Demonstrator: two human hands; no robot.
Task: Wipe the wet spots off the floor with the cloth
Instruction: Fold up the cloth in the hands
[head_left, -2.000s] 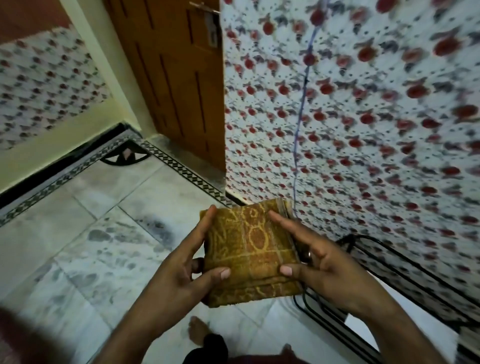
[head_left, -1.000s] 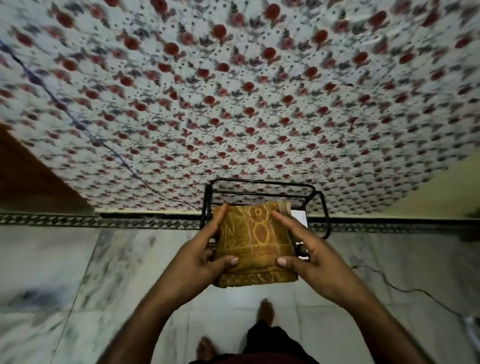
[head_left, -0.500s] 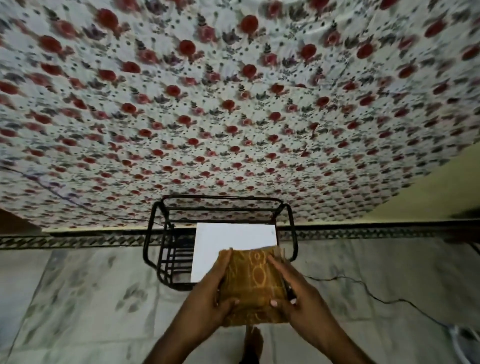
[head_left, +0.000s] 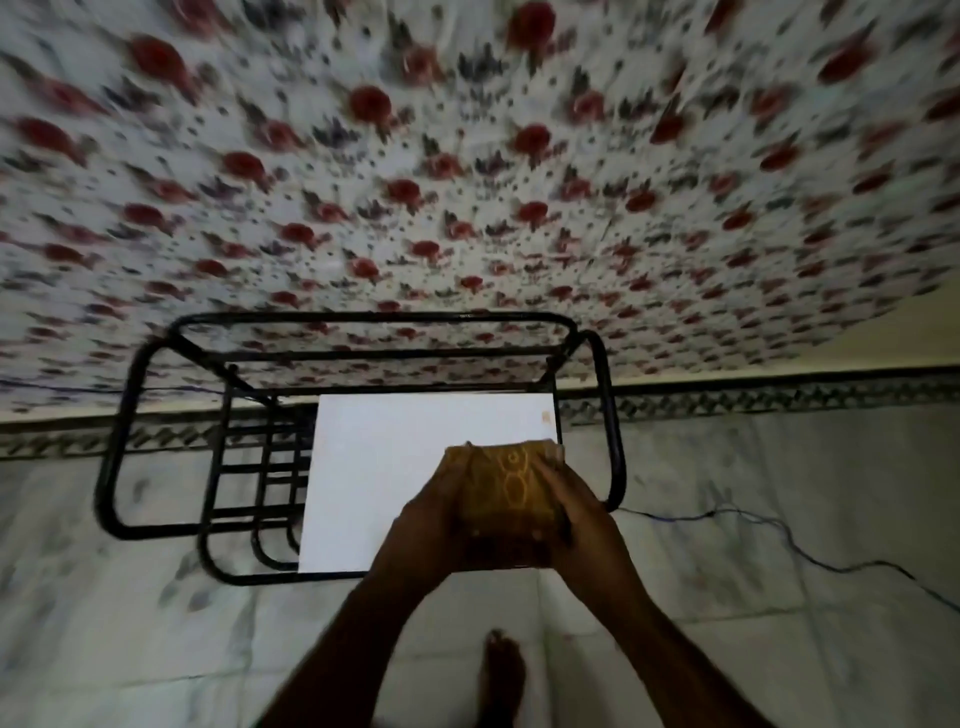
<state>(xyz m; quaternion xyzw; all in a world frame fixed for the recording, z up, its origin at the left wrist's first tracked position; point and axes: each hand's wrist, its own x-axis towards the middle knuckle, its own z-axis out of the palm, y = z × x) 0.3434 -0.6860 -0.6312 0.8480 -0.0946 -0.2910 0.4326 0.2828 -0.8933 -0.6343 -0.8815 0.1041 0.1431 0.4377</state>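
- Head view: black metal rack (head_left: 363, 318) stands on the floor (head_left: 156, 623) against the wall, holding one white flat sheet (head_left: 384, 467) on its right side; the left side shows bare bars.
- Folded yellow-brown patterned cloth (head_left: 506, 499) is over the sheet's front right corner, clasped between both hands.
- Left hand (head_left: 426, 525) grasps the cloth's left edge and right hand (head_left: 582, 519) its right edge; the fingers are blurred.
- Cannot tell whether the cloth touches the sheet or is held above it.
- Hands and cloth hide the rack's front right part.
- Red-flowered fabric (head_left: 467, 156) covers the wall, motion-blurred.
- Thin cable (head_left: 857, 565) runs across the floor on the right, cut off at the edge.
- Bare foot (head_left: 501, 670) is below the hands, dim.
- Wet spots are hard to tell from the marble mottling.
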